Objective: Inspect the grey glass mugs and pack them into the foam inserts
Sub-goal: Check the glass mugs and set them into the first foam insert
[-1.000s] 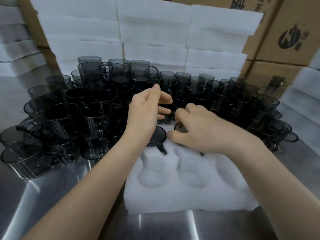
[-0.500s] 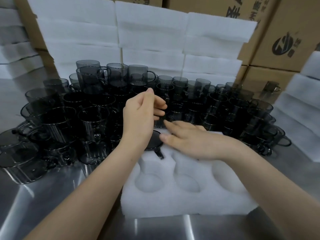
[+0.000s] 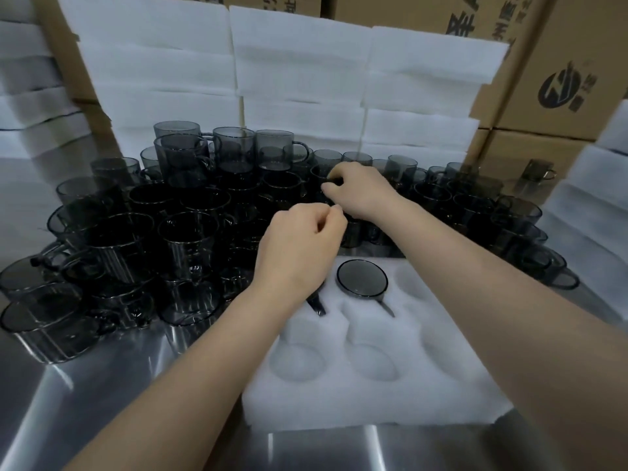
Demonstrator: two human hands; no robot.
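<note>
Glossy steel table point(image 3: 102, 402), cardboard cartons point(image 3: 560, 45) behind, soft foam insert point(image 3: 339, 402). Left hand point(image 3: 299, 246) curled empty; right hand point(image 3: 363, 192) pinches a glass mug point(image 3: 317, 176).

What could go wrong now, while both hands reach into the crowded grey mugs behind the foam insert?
1. The loose mugs stand rim to rim, and some are stacked. Pulling one out where the right hand reaches may knock its neighbours and chip the glass.
2. The left hand hovers low over a seated mug in the foam insert. The wrist may catch the mug's handle.
</note>
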